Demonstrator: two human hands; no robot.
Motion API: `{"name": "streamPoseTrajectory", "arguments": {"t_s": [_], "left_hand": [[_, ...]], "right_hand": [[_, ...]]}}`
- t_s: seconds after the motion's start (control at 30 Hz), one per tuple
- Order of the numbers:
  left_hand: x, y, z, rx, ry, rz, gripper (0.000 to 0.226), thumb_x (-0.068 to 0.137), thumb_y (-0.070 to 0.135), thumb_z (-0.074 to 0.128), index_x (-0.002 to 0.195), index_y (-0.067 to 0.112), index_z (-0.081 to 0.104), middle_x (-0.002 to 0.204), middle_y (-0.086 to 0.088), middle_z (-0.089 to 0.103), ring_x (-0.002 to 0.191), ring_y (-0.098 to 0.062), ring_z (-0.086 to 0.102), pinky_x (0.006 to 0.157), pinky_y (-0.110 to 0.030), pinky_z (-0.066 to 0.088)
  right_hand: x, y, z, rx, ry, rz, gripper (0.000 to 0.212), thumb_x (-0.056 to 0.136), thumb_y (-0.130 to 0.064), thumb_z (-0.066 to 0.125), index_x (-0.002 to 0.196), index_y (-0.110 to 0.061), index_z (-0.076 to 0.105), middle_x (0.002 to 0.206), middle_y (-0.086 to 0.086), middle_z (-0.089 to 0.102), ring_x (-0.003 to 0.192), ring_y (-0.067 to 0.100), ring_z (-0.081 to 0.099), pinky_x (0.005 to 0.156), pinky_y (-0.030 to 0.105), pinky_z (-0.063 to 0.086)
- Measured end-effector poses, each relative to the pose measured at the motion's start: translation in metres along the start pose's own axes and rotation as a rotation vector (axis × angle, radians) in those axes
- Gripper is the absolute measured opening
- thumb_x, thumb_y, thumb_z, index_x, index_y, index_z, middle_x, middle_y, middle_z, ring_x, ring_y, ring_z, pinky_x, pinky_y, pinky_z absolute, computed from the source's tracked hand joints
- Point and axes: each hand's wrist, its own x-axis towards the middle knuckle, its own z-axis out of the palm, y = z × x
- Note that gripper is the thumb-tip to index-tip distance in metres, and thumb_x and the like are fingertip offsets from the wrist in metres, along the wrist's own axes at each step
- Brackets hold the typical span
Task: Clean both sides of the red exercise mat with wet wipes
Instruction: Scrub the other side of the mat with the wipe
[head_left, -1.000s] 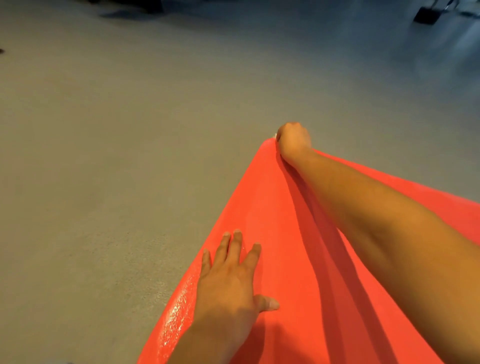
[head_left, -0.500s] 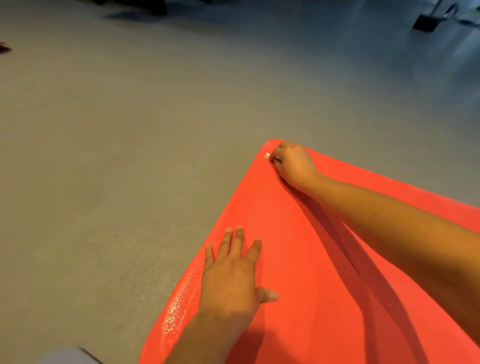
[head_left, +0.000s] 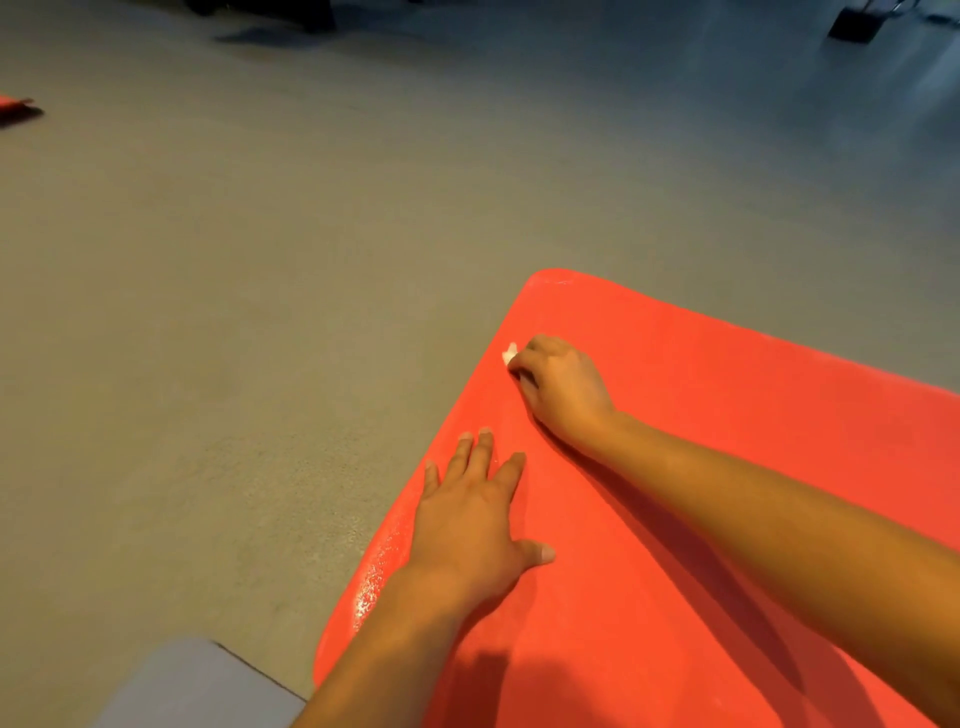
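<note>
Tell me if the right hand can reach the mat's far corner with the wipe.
Likely yes: right hand holds the wipe on the red mat just short of that corner; nothing lies between.

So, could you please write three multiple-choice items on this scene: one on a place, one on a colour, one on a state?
1. Where does the left hand rest? A. a wooden table. B. the red foam exercise mat, near its left edge. C. a blue towel.
2. What colour is the crumpled wet wipe in the right hand? A. blue. B. green. C. white.
3. How is the right hand? A. curled round the wipe. B. flat, open. C. raised off the mat.
Answers: 1 B, straight fingers lie on the mat; 2 C, a white tuft shows at its fingertips; 3 A, bent fingers press the wipe down.
</note>
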Motion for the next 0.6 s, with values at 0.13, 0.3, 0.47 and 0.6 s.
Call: {"name": "streamPoseTrajectory", "arguments": {"t_s": [0.13, 0.3, 0.47, 0.6], "left_hand": [[0.0, -0.005, -0.005, -0.026, -0.037, 0.013, 0.114, 0.073, 0.071, 0.078, 0.164, 0.039, 0.017, 0.175, -0.001, -0.01, 0.161, -0.02, -0.009, 0.13, -0.052, 0.004], [-0.001, -0.012, -0.008, -0.049, -0.064, 0.04, 0.117, 0.07, 0.069, 0.081, 0.164, 0.038, 0.019, 0.174, 0.0, -0.012, 0.161, -0.018, -0.01, 0.13, -0.049, 0.005], [-0.001, -0.011, -0.007, -0.046, -0.062, 0.041, 0.117, 0.07, 0.069, 0.081, 0.164, 0.037, 0.02, 0.175, -0.001, -0.012, 0.161, -0.019, -0.01, 0.13, -0.049, 0.004], [-0.005, -0.008, -0.008, -0.06, -0.039, 0.039, 0.114, 0.069, 0.067, 0.083, 0.163, 0.035, 0.025, 0.175, -0.007, -0.003, 0.161, -0.024, -0.002, 0.13, -0.05, 0.009]], "right_hand": [[0.01, 0.012, 0.0, -0.008, -0.028, -0.004, 0.022, 0.092, -0.023, 0.048, 0.095, -0.018, 0.069, 0.088, 0.006, 0.06, 0.085, 0.034, 0.058, 0.068, 0.042, 0.047], [0.042, 0.028, 0.0, -0.05, -0.071, 0.234, 0.019, 0.083, -0.009, 0.061, 0.092, -0.014, 0.077, 0.094, 0.011, 0.065, 0.091, 0.036, 0.062, 0.07, 0.038, 0.045], [0.02, 0.003, -0.006, 0.002, -0.118, 0.207, 0.017, 0.081, -0.005, 0.057, 0.091, -0.01, 0.07, 0.094, 0.012, 0.066, 0.092, 0.035, 0.062, 0.074, 0.039, 0.045], [-0.029, -0.026, -0.016, 0.14, -0.126, 0.044, 0.018, 0.079, -0.007, 0.058, 0.092, -0.016, 0.066, 0.09, 0.005, 0.064, 0.087, 0.029, 0.062, 0.073, 0.037, 0.047]]}}
